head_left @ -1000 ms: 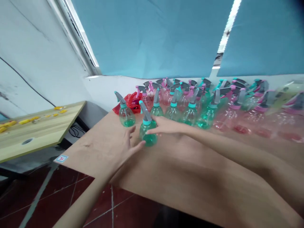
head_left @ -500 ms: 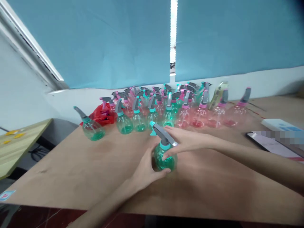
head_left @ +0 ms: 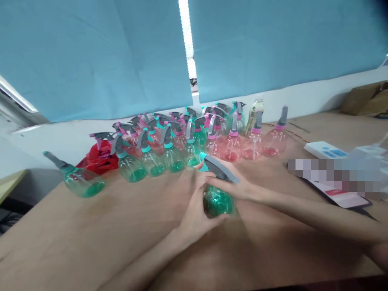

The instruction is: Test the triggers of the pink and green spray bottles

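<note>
A green spray bottle [head_left: 220,201] with a grey and teal trigger head stands near the middle of the table, tilted slightly. My left hand [head_left: 197,206] wraps round its body from the left, thumb across the front. Around the neck, just under the spray head, my right hand [head_left: 233,182] is closed; its fingers cover the collar. Behind them runs a front row of spray bottles, among them a green one [head_left: 176,157] and a pink one [head_left: 232,149]. Another green spray bottle [head_left: 86,182] stands apart at the left.
Several more spray bottles crowd toward the wall. A red plastic bag [head_left: 100,159] lies at the left behind the bottles. On the right are a white box [head_left: 324,150], a partly blurred phone-like flat thing [head_left: 342,198] and a brown box [head_left: 363,99]. A labelled bottle [head_left: 257,111] stands at the back.
My view has swung to the right, so the bottles appear further left. My right hand has shifted from the bottle's upper body to close round its neck; my left hand keeps its hold.
</note>
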Demonstrator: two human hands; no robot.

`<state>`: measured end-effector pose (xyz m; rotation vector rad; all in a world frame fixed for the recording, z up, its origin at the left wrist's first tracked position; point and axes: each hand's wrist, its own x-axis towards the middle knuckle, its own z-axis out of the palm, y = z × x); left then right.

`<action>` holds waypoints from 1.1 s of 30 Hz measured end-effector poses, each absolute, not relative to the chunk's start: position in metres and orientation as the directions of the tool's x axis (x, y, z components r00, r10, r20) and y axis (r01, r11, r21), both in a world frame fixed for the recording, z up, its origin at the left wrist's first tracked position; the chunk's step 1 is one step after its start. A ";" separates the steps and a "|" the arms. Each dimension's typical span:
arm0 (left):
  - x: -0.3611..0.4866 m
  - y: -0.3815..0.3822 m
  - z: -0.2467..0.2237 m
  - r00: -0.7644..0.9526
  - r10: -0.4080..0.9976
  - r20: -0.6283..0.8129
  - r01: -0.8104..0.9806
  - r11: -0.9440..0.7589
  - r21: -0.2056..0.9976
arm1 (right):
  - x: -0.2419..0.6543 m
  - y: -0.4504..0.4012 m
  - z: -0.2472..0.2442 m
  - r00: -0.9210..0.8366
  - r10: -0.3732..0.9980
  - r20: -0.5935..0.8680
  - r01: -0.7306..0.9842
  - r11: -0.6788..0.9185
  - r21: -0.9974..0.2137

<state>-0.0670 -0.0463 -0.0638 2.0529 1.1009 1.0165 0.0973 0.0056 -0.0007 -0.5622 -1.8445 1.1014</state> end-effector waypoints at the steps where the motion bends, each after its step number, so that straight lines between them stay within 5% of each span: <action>1: -0.068 -0.046 -0.064 0.362 0.874 0.324 0.419 -0.464 0.781 | 0.098 0.007 -0.002 -0.495 0.730 0.472 -0.056 0.515 -0.855; 5: -0.077 -0.043 -0.064 0.389 0.893 0.226 0.521 -0.415 0.746 | 0.098 0.014 -0.004 -0.472 0.716 0.514 -0.019 0.574 -0.818; 15: -0.101 -0.028 -0.059 0.521 0.850 0.075 0.781 -0.510 0.361 | 0.101 0.028 -0.006 -0.457 0.695 0.555 -0.007 0.622 -0.783; 33: -0.101 -0.032 -0.062 0.534 0.846 0.022 0.806 -0.516 0.290 | 0.103 0.030 -0.006 -0.477 0.654 0.587 -0.096 0.625 -0.775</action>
